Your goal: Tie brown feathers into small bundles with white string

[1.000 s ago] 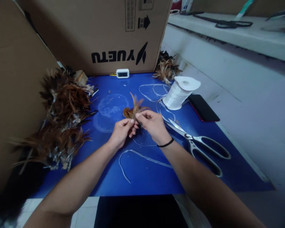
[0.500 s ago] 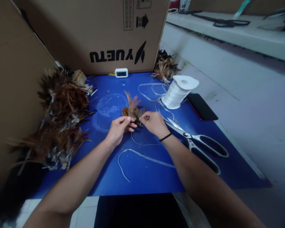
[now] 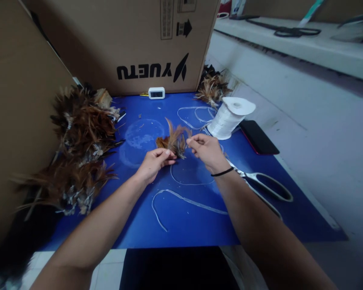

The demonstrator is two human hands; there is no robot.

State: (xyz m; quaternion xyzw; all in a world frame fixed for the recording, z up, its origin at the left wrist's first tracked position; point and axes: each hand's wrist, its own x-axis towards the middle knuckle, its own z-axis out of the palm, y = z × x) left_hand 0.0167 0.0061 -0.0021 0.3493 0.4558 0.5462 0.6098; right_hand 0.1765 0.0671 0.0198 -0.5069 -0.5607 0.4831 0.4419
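while left fingers (image 3: 163, 155) pinch feathers (image 3: 174, 141), right fingers (image 3: 195, 143) pressed together, hold unclear, upside-down "yuetu" (image 3: 144, 71) on cardboard box (image 3: 133, 36)

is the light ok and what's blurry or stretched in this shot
Head view: dim, cool light, the cardboard box shadowed at its left; head view: feather pile smears toward the left edge; head view: forearms stretch toward the lower corners, likely wide-lens distortion; head view: feather tuft by the left hand is soft, fine strands hard to separate.
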